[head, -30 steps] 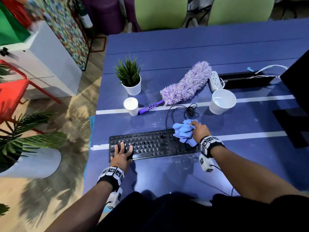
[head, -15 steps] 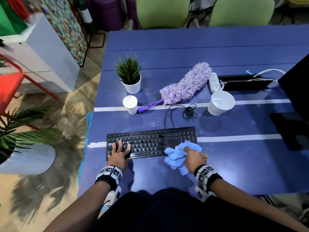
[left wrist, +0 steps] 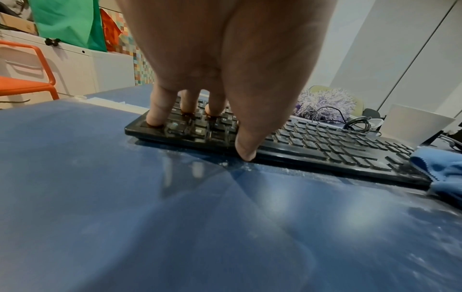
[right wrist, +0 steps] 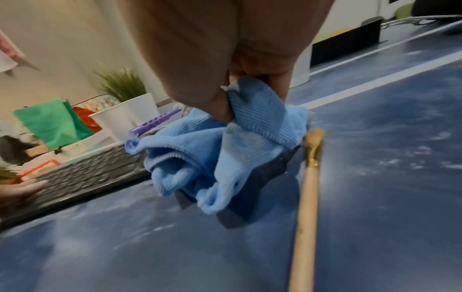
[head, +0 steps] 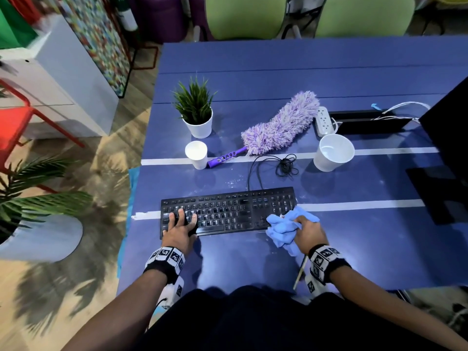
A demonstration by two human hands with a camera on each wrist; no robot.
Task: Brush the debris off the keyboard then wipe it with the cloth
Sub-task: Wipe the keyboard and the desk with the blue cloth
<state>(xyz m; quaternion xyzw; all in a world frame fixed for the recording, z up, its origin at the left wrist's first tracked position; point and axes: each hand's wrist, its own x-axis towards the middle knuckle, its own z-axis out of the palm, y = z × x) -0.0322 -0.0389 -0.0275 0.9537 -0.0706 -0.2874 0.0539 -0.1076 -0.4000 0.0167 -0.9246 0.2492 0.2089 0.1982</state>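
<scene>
A black keyboard [head: 228,211] [left wrist: 325,146] [right wrist: 82,173] lies near the front of the blue table [head: 278,72]. My left hand [head: 181,229] [left wrist: 200,118] rests on its left end, straight fingers pressing the keys and thumb at the front edge. My right hand [head: 307,230] [right wrist: 240,94] grips a crumpled light-blue cloth [head: 285,230] [right wrist: 225,150] [left wrist: 440,168] at the keyboard's front right corner. A wooden-handled brush [head: 300,273] [right wrist: 308,187] lies on the table just right of the cloth. White dust specks show on the table around the keyboard.
Behind the keyboard lie a purple fluffy duster [head: 276,125], a coiled black cable [head: 286,165], a small white cup [head: 197,154], a larger white cup [head: 333,152], a potted plant [head: 196,110] and a power strip [head: 324,120]. A black monitor [head: 448,153] stands at the right.
My right hand has dragged the cloth from the keyboard's back right down over the right end to its front right corner. The left hand has stayed on the left keys.
</scene>
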